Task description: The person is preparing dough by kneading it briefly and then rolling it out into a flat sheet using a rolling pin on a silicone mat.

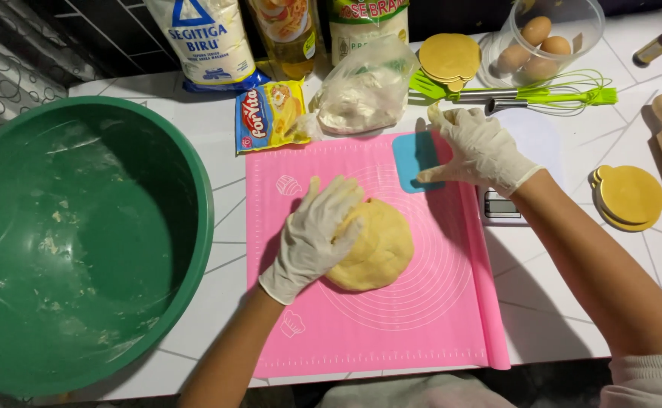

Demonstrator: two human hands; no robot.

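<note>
the gloved left hand [317, 234] is lying fingers spread on the yellow dough ball [376, 245], which is sitting mid pink mat [421, 317]. the gloved right hand [476, 147] is pinching a blue scraper [414, 162] at the mat's top edge, green bowl [195, 181] beside.

Under your white-gloved left fingers [338, 200] lies pale yellow dough [376, 245] on a pink mat [436, 317] printed with white rings. Your right fingers [452, 125] touch a blue scraper [414, 160]. Leftward, the green bowl [187, 196] looks flecked, perhaps with crumbs.
</note>
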